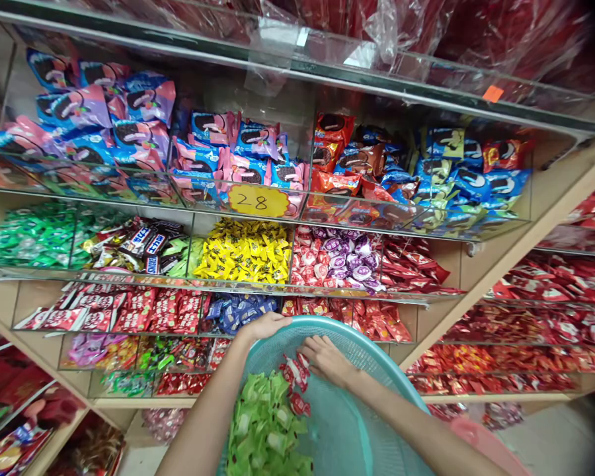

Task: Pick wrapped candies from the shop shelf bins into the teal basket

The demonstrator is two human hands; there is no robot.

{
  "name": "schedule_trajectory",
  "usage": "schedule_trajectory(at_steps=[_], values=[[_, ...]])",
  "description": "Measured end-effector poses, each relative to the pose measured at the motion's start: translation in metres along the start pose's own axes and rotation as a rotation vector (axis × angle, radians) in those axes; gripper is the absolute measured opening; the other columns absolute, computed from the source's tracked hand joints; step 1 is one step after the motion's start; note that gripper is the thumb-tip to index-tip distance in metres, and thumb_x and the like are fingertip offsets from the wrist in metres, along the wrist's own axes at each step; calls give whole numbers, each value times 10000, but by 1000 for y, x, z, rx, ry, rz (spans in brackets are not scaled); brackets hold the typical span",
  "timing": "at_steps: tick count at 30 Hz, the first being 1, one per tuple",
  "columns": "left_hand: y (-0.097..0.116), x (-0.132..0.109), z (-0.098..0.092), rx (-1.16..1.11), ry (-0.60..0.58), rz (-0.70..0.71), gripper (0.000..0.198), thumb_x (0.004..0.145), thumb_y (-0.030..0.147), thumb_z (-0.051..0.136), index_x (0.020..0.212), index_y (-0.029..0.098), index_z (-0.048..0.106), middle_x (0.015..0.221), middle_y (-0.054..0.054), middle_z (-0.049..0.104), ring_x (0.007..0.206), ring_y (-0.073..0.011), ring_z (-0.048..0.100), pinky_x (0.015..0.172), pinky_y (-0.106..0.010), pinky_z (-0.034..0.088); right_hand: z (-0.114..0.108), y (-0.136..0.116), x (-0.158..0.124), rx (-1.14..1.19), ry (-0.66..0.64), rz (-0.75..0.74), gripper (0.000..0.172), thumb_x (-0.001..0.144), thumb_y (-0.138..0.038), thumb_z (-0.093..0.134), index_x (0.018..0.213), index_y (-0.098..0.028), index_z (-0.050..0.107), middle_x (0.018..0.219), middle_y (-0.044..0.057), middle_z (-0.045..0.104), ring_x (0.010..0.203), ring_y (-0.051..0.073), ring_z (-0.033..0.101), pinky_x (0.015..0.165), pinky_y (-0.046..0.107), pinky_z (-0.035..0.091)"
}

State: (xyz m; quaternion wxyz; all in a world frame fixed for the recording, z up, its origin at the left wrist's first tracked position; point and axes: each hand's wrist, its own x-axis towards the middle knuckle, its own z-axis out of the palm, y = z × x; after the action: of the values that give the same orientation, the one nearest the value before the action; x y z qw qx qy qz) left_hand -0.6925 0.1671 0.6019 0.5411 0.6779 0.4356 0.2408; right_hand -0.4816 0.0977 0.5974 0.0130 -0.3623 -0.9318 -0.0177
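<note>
My left hand is closed over the far left rim of a teal plastic mesh basket. Inside that basket, my right hand has its fingers curled down at several red-and-white wrapped candies. Its fingertips are partly hidden, but candies show right beside and below them. A heap of green wrapped candies fills the left side of the basket, with the red ones lying at its upper right edge.
Glass-fronted shelves ahead hold yellow candies, purple candies, blue candies and red packets. Higher up are blue-and-pink cookie packs and a yellow price tag. A pink container is at lower right.
</note>
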Motion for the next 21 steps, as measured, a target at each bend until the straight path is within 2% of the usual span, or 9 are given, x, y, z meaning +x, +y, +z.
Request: schedule_trajectory(at_steps=[8,14,21], values=[[-2,2,1,-16,-15,-9,582,629,657,501,742,102,635,588,22,510,572,-102,394,551,-232,313,1,-6,7,77,4,20,421,805,-190,487,1216,-243,414,1060,47,491,954,184,430,818,317,330],[-8,5,0,-3,-14,15,590,632,657,495,747,99,648,600,15,535,581,-107,412,565,-234,324,0,-11,6,111,-9,54,475,783,-143,456,1244,-228,378,1099,59,484,988,190,421,829,315,335],[-2,0,-1,-36,-20,-4,586,606,686,504,686,116,616,570,37,495,574,-94,387,546,-220,293,5,-10,1,102,-13,95,551,764,-113,441,1283,-254,322,1125,48,476,984,196,423,831,327,336]])
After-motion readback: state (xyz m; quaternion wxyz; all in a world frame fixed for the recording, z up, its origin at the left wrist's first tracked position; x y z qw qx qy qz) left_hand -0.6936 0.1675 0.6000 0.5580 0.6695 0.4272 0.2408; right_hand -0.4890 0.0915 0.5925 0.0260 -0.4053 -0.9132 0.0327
